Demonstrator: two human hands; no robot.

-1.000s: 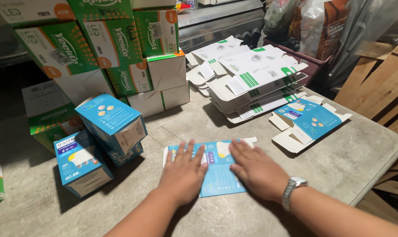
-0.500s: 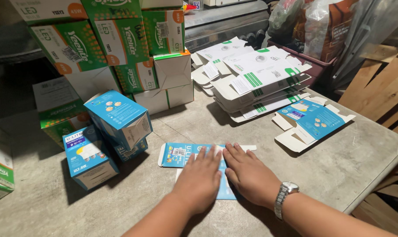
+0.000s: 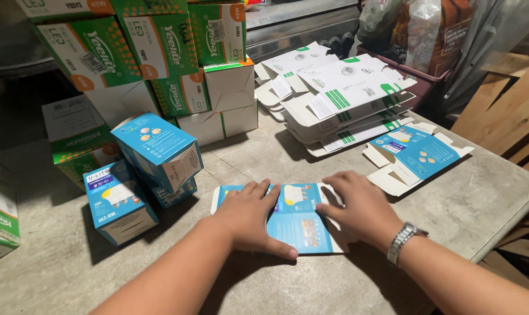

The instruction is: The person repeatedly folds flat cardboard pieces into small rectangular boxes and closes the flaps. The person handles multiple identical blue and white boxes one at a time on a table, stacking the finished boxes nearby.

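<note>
A flattened blue carton [image 3: 292, 220] lies on the grey table [image 3: 229, 274] in front of me. My left hand [image 3: 250, 216] presses palm-down on its left half, thumb along the near edge. My right hand [image 3: 358, 207] rests flat on its right half, and a metal watch sits on that wrist. Both hands lie on the cardboard with fingers spread, gripping nothing. The carton's middle panel with a bulb picture shows between the hands.
Assembled blue boxes [image 3: 153, 149] stand at the left. Green and white boxes [image 3: 159, 52] are stacked behind them. A pile of flat white and green cartons [image 3: 340, 99] sits at the back, another flat blue carton [image 3: 416, 154] at the right. Wooden boards [image 3: 503, 116] lean beyond the table's right edge.
My hands slid together to the middle of the blue carton, then apart again to its two halves. The carton stays flat on the table.
</note>
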